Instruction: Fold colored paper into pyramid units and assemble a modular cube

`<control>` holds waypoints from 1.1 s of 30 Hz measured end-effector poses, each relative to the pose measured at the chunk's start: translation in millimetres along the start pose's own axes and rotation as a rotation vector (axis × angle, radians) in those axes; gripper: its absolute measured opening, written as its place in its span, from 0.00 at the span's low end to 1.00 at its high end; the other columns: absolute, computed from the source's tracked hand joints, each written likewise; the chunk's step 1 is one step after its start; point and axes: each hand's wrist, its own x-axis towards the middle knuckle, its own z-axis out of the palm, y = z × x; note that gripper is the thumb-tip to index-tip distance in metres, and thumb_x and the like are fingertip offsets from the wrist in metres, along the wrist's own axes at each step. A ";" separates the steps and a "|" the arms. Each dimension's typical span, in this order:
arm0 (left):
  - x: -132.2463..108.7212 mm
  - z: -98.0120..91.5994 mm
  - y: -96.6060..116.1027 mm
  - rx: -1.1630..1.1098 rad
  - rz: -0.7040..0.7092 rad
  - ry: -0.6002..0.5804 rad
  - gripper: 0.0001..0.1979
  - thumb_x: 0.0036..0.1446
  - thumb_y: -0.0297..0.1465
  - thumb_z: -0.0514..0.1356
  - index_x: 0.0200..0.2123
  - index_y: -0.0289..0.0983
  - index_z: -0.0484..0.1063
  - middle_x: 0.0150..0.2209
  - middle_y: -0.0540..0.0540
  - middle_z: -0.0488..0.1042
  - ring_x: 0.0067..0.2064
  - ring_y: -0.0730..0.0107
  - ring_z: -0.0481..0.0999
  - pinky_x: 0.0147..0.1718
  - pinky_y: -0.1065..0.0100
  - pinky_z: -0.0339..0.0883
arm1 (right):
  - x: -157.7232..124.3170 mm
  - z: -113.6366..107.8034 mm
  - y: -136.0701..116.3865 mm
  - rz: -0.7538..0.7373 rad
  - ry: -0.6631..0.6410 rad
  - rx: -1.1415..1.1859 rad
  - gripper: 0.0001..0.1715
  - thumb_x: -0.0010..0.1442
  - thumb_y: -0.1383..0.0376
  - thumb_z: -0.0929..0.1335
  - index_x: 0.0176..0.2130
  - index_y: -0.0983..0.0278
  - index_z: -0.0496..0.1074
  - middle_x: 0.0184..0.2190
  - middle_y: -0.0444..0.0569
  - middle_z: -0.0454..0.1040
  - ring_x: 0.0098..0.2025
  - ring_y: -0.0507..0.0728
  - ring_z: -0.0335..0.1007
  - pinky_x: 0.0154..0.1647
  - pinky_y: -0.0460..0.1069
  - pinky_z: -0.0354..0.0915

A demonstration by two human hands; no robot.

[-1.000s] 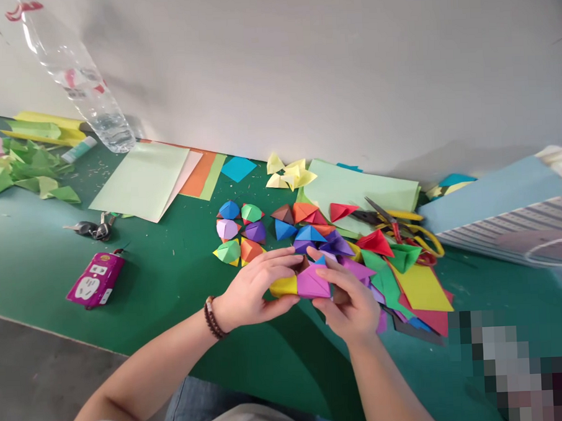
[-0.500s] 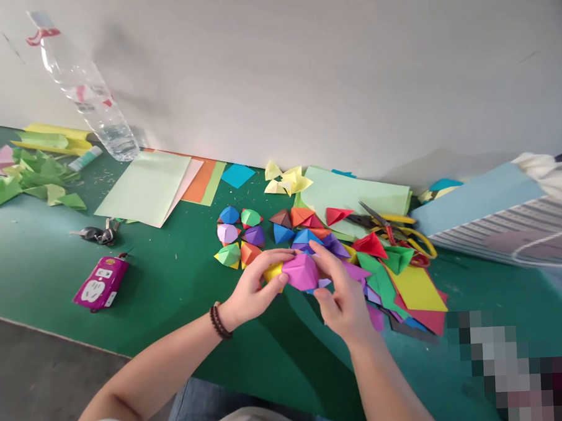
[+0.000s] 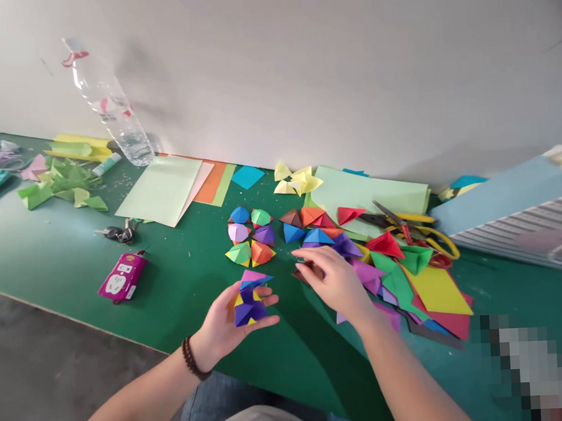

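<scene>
Folded-paper model (image 3: 250,303) in the left hand (image 3: 220,322), above a cluttered green table

A pale wall (image 3: 275,80) fills the background. Against it runs the green table (image 3: 185,264), with the person's arms reaching over its near edge. At far right, a pale blue and striped bag (image 3: 518,209) closes off that end. A clear plastic bottle (image 3: 113,115) with a little liquid stands by the wall, left of centre.

The right hand (image 3: 337,282) is over a dense heap of coloured paper pieces (image 3: 390,274), hiding part of it. Its fingers bend towards the thumb beside a brown paper piece (image 3: 301,276); whether they grip it, I cannot tell. The left hand, well apart from the right, cradles the purple, blue, yellow and pink model between thumb and spread fingers.

Pale green sheets (image 3: 161,188) lie near the bottle. Scissors (image 3: 405,230) rest at the heap's far side, partly across another pale green sheet (image 3: 373,186). A magenta box (image 3: 123,277) sits on the left. Just beyond the model are six small two-coloured paper shapes (image 3: 238,233) in two columns. A bunch of keys (image 3: 118,232) lies behind the box.
</scene>
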 end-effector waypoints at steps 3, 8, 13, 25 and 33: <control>-20.4 -20.4 9.5 0.011 0.109 0.109 0.17 0.64 0.38 0.54 0.45 0.35 0.78 0.48 0.39 0.78 0.53 0.49 0.77 0.52 0.45 0.71 | 11.7 18.1 -8.0 -0.078 -0.085 -0.044 0.15 0.64 0.65 0.64 0.48 0.58 0.75 0.44 0.52 0.79 0.48 0.63 0.72 0.49 0.61 0.71; -32.5 -30.2 19.7 0.022 0.237 0.196 0.16 0.63 0.40 0.55 0.46 0.37 0.77 0.47 0.41 0.78 0.51 0.49 0.78 0.53 0.44 0.71 | 29.3 45.5 -12.7 -0.124 -0.198 -0.158 0.23 0.61 0.65 0.68 0.56 0.59 0.71 0.51 0.54 0.76 0.52 0.66 0.69 0.53 0.64 0.68; -15.9 -11.8 25.3 0.026 0.270 0.132 0.18 0.63 0.41 0.54 0.48 0.37 0.75 0.46 0.42 0.78 0.48 0.49 0.80 0.52 0.44 0.70 | 33.6 61.5 -9.5 -0.127 -0.251 -0.298 0.25 0.59 0.65 0.71 0.55 0.62 0.71 0.51 0.58 0.75 0.52 0.69 0.68 0.49 0.64 0.69; 51.9 42.3 34.3 0.109 0.262 -0.073 0.20 0.62 0.46 0.55 0.47 0.38 0.73 0.46 0.40 0.77 0.48 0.51 0.80 0.49 0.47 0.73 | 0.3 49.7 3.0 -0.144 -0.265 -0.250 0.16 0.57 0.65 0.71 0.46 0.63 0.70 0.44 0.56 0.77 0.47 0.67 0.74 0.48 0.62 0.69; 78.8 54.2 31.7 0.139 0.298 -0.129 0.21 0.60 0.45 0.59 0.54 0.43 0.67 0.44 0.42 0.76 0.43 0.56 0.80 0.43 0.50 0.76 | -10.4 25.5 5.5 -0.078 -0.208 -0.172 0.15 0.58 0.65 0.70 0.46 0.60 0.72 0.42 0.53 0.77 0.46 0.66 0.74 0.46 0.62 0.71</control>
